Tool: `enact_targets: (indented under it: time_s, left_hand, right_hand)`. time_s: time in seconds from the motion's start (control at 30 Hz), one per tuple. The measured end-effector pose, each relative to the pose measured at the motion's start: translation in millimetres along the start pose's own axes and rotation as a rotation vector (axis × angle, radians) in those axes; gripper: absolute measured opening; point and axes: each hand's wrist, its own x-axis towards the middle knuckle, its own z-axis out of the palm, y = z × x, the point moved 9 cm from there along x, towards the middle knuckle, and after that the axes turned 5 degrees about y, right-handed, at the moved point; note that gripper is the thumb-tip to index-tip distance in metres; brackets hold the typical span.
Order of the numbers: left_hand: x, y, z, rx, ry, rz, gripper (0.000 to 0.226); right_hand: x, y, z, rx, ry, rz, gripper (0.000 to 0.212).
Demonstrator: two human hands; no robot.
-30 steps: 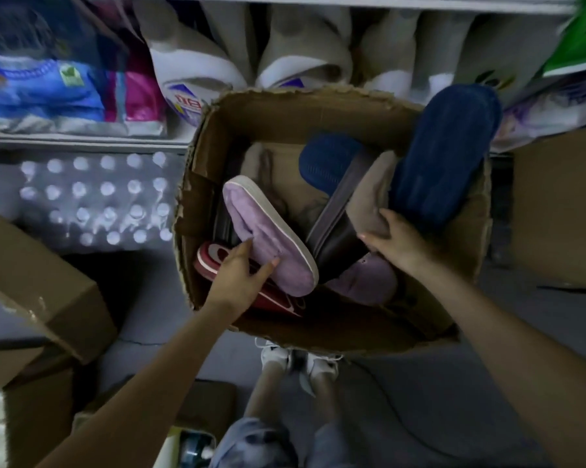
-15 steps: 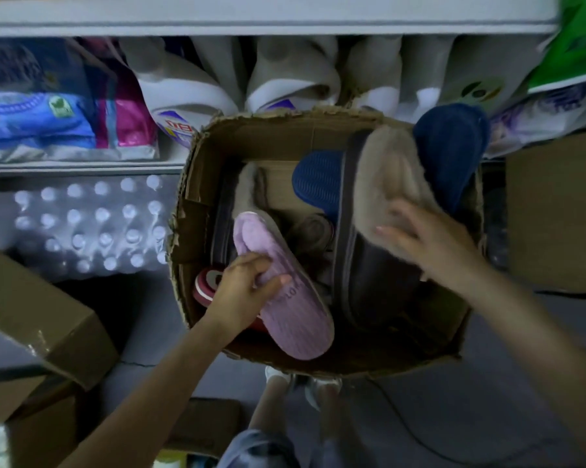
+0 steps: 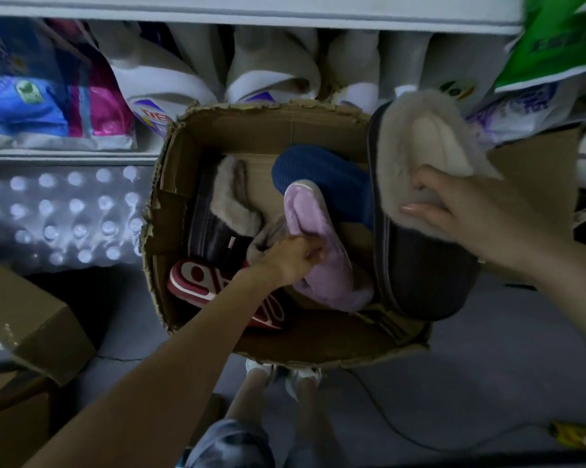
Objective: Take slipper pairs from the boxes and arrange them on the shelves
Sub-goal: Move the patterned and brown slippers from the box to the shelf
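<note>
Torn cardboard box (image 3: 268, 130) on grey floor (image 3: 470, 376) below stocked shelves (image 3: 65, 156)

Your left hand (image 3: 293, 260) covers the middle of the lilac slipper (image 3: 322, 251) it grips, and your forearm hides part of the red-and-white slipper (image 3: 190, 278). The blue slipper (image 3: 318, 173) runs out of sight behind the fur-lined dark slipper (image 3: 420, 265) in your right hand (image 3: 470, 214). The tag on the second dark slipper (image 3: 214, 231) is too small to read. The picture's top right corner cuts off the green bag (image 3: 555, 42).
</note>
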Motion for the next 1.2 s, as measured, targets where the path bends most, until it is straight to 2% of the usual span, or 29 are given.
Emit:
enact_targets:
  time_s: [0.1,0.2,0.27,0.37,0.4,0.47,0.53,0.63,0.7,0.73,0.8,0.87,0.93,1.03,1.07,1.13,1.2]
  left_hand:
    - [-14,-14,-10,-0.380,0.115,-0.154,0.032]
    - [-47,-10,-34,-0.748,0.207,-0.203,0.023]
    - [-73,-5,-38,-0.858,0.149,-0.213,0.030]
    - [-98,0,-22,-0.979,0.015,-0.221,0.059]
    - [-101,4,-18,-1.038,-0.008,-0.235,0.056]
    - [-104,5,-10,-1.122,0.009,-0.296,0.049]
    - [-103,1,-10,-1.153,0.083,-0.336,0.056]
    - [-99,-14,-14,-1.197,0.207,-0.392,0.060]
    - [-95,-19,-15,-1.315,0.253,-0.418,0.058]
    - [-93,-19,-17,-1.372,0.263,-0.424,0.057]
    - [-86,-20,-22,-1.457,0.241,-0.414,0.055]
    - [-80,-20,-28,-1.469,0.192,-0.376,0.053]
    - [-75,-20,-32,-1.392,0.132,-0.344,0.053]
    - [-71,-30,-41,-1.179,0.070,-0.335,0.035]
    - [-70,-38,-47,-1.116,0.097,-0.344,0.028]
    - [-66,-71,-70,-1.002,0.288,-0.398,0.024]
    - [-65,-117,-99,-0.827,0.519,-0.456,0.036]
  right_hand:
    - [-3,-7,12,-0.004,-0.028,0.000,0.014]
    - [-2,-18,20,0.057,-0.027,0.021,0.013]
    - [2,-28,24,0.139,-0.006,0.032,0.012]
    - [10,-47,31,0.307,0.015,0.064,0.009]
    - [13,-53,34,0.363,0.026,0.077,0.009]
    - [21,-63,38,0.462,0.051,0.092,0.012]
    - [27,-67,41,0.535,0.061,0.116,0.006]
    - [27,-61,43,0.569,0.113,0.165,0.031]
    - [17,-48,37,0.492,0.268,0.243,0.057]
    - [9,-38,39,0.542,0.335,0.335,0.071]
    - [-12,-20,69,0.897,0.321,0.636,0.092]
    - [-30,-31,117,1.321,0.147,0.842,0.096]
    - [-37,-50,146,1.579,0.023,0.878,0.077]
    - [-37,-48,170,1.710,0.104,0.910,0.049]
    - [-37,-44,176,1.704,0.148,0.952,0.046]
    - [-37,-35,188,1.656,0.225,1.034,0.057]
    - [-34,-29,195,1.609,0.268,1.065,0.068]
